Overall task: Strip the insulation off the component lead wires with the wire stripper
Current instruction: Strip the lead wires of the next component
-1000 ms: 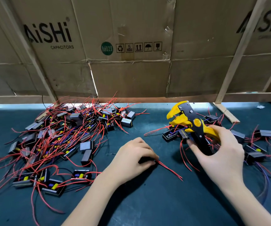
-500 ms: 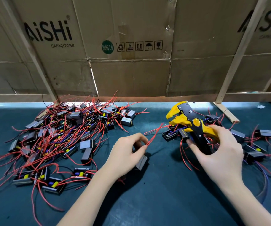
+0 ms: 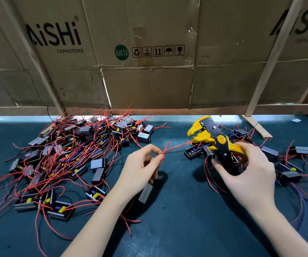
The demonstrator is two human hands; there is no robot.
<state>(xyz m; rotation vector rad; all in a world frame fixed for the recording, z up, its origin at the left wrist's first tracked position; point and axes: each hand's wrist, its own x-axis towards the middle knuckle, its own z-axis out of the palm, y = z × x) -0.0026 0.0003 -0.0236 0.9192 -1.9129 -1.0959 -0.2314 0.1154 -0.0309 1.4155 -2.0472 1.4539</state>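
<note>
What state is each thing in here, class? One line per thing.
Left hand: pinching a red lead, component dangling below.
Right hand: gripping the stripper.
Stripper: jaws open, holding no wire.
Left pile: tangled, lying on the mat.

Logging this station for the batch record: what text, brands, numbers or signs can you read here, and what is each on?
"AiSHi" with "CAPACITORS" beneath: left cardboard panel.
"RoHS 2.0": green round sticker, middle panel.
"5": stacking-limit symbol, in a row with recycle, this-way-up, umbrella and fragile signs.
"SH", logo cut off at the frame edge: right cardboard panel; the line beneath is too blurred.
Wire stripper and components: no readable text.
</note>
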